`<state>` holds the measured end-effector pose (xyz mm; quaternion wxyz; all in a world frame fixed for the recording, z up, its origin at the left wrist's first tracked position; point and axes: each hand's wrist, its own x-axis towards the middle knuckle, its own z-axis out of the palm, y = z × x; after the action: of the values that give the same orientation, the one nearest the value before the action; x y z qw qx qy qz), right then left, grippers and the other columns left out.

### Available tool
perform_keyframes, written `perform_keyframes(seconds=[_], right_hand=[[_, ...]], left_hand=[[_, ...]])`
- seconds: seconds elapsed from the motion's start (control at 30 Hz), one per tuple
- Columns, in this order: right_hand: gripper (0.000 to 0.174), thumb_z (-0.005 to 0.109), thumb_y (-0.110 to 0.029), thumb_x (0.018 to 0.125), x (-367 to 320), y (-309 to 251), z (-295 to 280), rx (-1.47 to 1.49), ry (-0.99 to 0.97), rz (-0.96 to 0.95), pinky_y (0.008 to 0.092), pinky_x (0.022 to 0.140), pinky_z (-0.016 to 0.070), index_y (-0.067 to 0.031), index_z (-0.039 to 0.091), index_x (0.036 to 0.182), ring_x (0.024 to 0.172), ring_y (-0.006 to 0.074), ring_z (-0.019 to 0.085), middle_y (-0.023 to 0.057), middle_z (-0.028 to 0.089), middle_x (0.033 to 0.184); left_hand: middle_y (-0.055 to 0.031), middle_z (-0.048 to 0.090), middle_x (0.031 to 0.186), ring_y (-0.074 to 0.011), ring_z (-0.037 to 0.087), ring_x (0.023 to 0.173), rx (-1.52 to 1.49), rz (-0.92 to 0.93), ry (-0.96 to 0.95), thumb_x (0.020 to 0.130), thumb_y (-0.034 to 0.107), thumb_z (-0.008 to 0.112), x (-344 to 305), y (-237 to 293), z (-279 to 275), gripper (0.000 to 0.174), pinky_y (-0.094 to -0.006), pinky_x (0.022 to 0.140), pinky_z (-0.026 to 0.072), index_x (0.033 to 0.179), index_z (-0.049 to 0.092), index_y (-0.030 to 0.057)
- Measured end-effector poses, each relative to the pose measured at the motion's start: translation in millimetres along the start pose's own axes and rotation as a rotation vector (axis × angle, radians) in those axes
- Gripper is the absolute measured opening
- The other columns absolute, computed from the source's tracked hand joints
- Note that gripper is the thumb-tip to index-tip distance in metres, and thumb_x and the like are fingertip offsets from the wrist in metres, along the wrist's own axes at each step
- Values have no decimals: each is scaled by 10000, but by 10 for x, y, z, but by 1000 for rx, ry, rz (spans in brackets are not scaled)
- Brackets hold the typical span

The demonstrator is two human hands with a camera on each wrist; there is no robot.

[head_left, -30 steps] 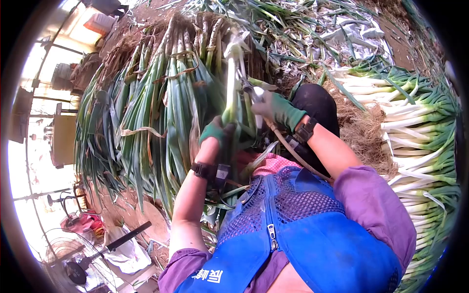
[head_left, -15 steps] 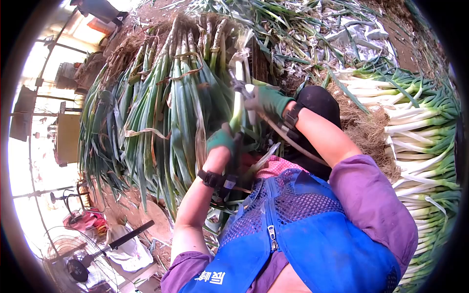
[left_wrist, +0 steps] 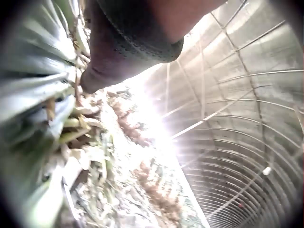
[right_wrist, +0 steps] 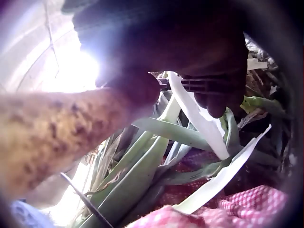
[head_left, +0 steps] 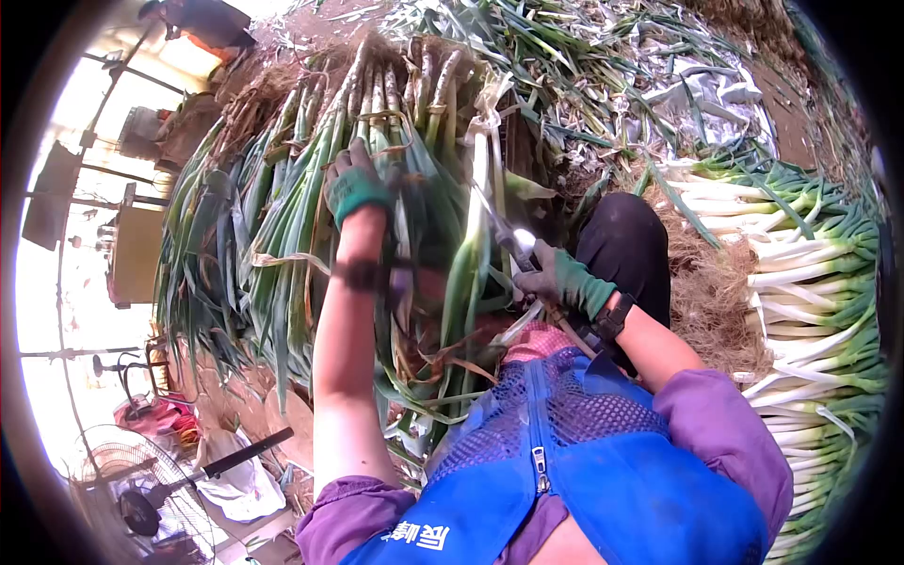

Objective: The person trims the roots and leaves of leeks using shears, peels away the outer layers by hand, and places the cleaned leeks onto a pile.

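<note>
My gloved left hand [head_left: 356, 188] reaches over the pile of untrimmed green onions [head_left: 311, 202], fingers extended against the stalks near their white ends. In the left wrist view the dark glove [left_wrist: 126, 47] sits beside broad green leaves. My right hand [head_left: 562, 281] grips an air blow gun [head_left: 516, 243] with its thin nozzle pointing up and left. A tan hose [right_wrist: 61, 133] runs from it in the right wrist view. Left of the nozzle lies one green onion with a stripped white stalk [head_left: 481, 174], its leaves toward my lap. Pale peeled strips [right_wrist: 197, 116] hang below the right hand.
Cleaned white green onions [head_left: 800, 259] lie in a long row at the right, brown roots [head_left: 706, 301] facing me. My dark-clad knee [head_left: 623, 235] rises beside the right hand. Leaf scraps [head_left: 565, 85] cover the ground ahead. A fan [head_left: 141, 508] stands at lower left.
My left hand has let go of the single green onion and moved left and forward onto the pile. The right hand has drawn back toward my body with the blow gun.
</note>
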<state>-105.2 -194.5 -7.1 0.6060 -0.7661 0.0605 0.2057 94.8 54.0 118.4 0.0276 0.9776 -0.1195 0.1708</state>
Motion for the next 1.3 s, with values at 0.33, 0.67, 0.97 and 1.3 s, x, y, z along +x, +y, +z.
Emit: perform_keyframes(seconds=[0.33, 0.67, 0.97, 1.3], right_hand=[[562, 706, -386, 734, 0, 3, -35, -121, 52, 24, 372, 749, 505, 39, 529, 1057, 859, 290, 647, 211, 659, 931], [636, 722, -378, 712, -80, -312, -80, -104, 45, 57, 378, 814, 514, 56, 539, 1139, 915, 302, 663, 226, 668, 1005], [679, 716, -398, 704, -51, -321, -33, -158, 35, 48, 395, 831, 510, 62, 530, 1166, 937, 337, 663, 240, 667, 1002], [704, 711, -423, 711, -80, -221, -54, -270, 59, 6, 403, 876, 490, 83, 527, 1165, 1016, 375, 639, 278, 646, 1063]], left_hand=[[-251, 641, 1171, -415, 619, 1097, 7, -195, -380, 796, 376, 648, 344, -471, 445, 510, -490, 949, 485, 1194, 605, 58], [-168, 621, 1151, -379, 609, 1043, -33, -50, -526, 786, 472, 671, -871, -219, -518, 624, -486, 880, 490, 1280, 552, 110], [-192, 615, 1233, -398, 600, 1117, 72, -111, -537, 798, 520, 701, -349, 247, -6, 794, -485, 937, 485, 1395, 420, 78], [-163, 684, 988, -250, 655, 884, -489, -205, -555, 814, 251, 685, -335, -28, -533, 464, -361, 786, 517, 1199, 580, 15]])
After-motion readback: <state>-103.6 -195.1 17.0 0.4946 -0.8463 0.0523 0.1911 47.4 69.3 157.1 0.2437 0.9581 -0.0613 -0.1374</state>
